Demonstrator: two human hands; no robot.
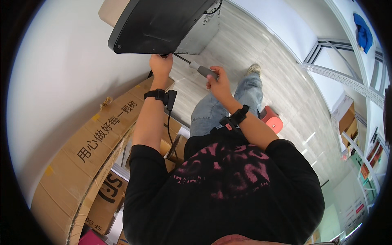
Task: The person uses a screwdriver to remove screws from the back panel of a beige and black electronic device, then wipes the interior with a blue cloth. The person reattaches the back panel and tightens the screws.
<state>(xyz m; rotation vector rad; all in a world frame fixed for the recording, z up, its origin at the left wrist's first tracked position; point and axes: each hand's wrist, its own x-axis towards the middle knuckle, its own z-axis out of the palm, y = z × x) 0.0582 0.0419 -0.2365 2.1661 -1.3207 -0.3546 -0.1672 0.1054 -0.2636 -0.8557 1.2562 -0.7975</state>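
Note:
A black-topped appliance (pixel 159 28) with a pale metal side stands before me at the top of the head view. My left hand (pixel 161 65) is closed at its near lower edge, next to a small dark part. The panel hides some of its fingertips, so what they grip is unclear. In my right hand (pixel 219 83) is the grey handle of a screwdriver (pixel 200 69), held near its end between thumb and fingers. The thin dark shaft slants up and left to the appliance's edge, just right of my left hand. Its tip is hidden.
Large cardboard boxes (pixel 87 151) stand close on my left, beside the white wall (pixel 77 53). A red stool (pixel 272 119) is at my right hip. Pale wood-look floor (pixel 241 45) lies ahead. White metal shelving (pixel 339 77) with boxes runs along the right.

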